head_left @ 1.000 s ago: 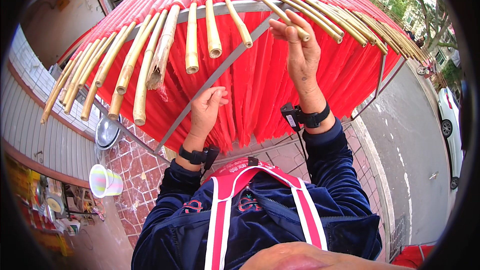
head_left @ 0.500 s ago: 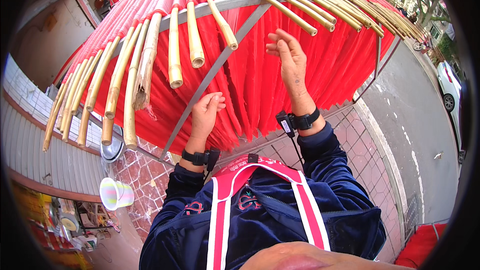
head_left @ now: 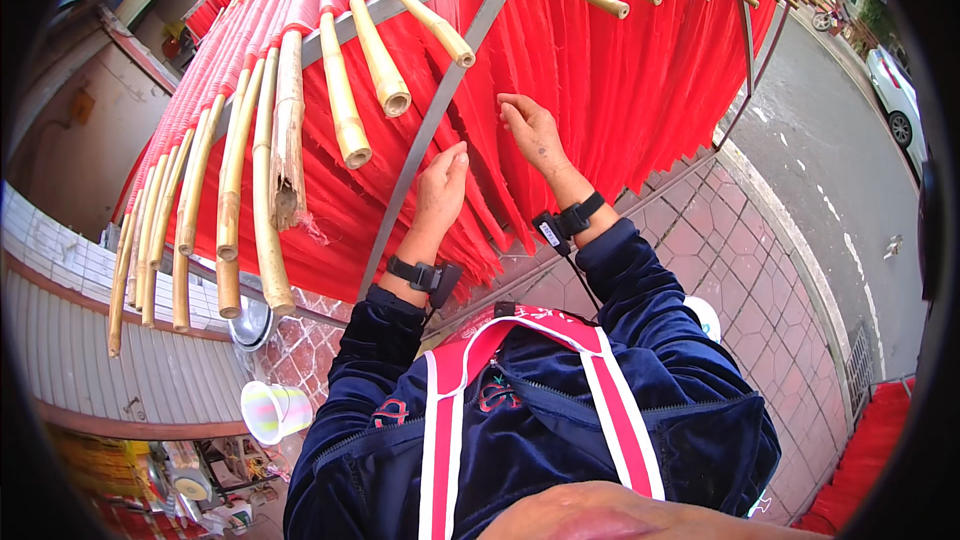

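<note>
Red sheets of thin material [head_left: 590, 90] hang in dense folds below a rack of bamboo poles [head_left: 345, 100]. In front of the folds, my left hand [head_left: 440, 190] is raised beside the slanted grey metal bar. Its fingers are curled in against the thumb; whatever they may pinch is hidden. A little farther right and higher, my right hand [head_left: 535, 132] is held close to the sheets, fingers slightly bent and thumb apart from them. Nothing shows in its grasp. The red edges run down between the two hands.
A grey metal frame [head_left: 425, 125] supports the poles, whose ends jut toward me, one split and frayed [head_left: 288, 140]. Low on the left stand a pale bucket [head_left: 277, 412] and a metal basin [head_left: 252, 323]. To the right run a paved walk, a road and a white car [head_left: 893, 90].
My right hand has moved left and down, while my left hand has risen and shifted right, so they are closer together. The view has shifted slightly.
</note>
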`<act>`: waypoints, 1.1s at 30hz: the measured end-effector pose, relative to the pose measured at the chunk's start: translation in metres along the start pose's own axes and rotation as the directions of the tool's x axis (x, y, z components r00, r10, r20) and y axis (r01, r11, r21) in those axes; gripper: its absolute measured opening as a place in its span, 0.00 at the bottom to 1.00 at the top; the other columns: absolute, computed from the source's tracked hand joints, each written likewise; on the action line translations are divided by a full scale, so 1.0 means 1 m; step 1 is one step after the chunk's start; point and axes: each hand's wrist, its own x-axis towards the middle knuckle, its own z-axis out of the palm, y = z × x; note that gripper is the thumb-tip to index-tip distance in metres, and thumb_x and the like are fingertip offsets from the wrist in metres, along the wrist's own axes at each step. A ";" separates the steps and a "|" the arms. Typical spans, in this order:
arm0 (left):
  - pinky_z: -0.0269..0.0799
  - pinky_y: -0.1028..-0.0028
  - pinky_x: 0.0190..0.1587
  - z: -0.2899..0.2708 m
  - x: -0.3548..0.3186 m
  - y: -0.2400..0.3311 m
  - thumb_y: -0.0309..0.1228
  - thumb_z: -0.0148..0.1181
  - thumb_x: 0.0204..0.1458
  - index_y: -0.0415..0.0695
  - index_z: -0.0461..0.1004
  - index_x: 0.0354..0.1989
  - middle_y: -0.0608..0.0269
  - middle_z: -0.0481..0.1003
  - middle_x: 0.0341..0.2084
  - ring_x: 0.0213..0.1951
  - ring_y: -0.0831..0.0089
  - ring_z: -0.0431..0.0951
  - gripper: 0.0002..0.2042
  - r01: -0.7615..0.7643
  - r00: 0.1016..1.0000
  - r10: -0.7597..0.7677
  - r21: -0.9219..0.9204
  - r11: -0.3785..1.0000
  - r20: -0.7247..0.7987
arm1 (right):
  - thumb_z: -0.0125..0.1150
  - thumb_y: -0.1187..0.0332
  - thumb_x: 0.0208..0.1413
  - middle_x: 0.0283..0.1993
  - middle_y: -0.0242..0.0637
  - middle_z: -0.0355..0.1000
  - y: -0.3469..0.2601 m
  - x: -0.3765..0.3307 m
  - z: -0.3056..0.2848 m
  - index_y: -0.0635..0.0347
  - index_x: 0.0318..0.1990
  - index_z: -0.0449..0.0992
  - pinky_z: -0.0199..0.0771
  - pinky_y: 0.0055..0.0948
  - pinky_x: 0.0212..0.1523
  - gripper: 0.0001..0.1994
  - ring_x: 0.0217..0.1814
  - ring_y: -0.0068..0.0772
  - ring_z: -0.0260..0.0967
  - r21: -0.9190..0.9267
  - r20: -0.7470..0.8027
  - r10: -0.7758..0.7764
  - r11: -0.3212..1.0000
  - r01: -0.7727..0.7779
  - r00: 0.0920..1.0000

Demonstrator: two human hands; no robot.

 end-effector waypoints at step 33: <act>0.67 0.58 0.53 0.074 0.130 -0.035 0.48 0.42 0.65 0.32 0.72 0.50 0.37 0.74 0.47 0.51 0.45 0.73 0.27 0.078 0.755 0.058 0.177 0.981 -0.653 | 0.56 0.63 0.63 0.22 0.44 0.69 0.025 0.126 -0.038 0.64 0.40 0.78 0.68 0.32 0.30 0.12 0.25 0.33 0.68 -0.155 -0.126 -0.219 0.968 0.199 0.967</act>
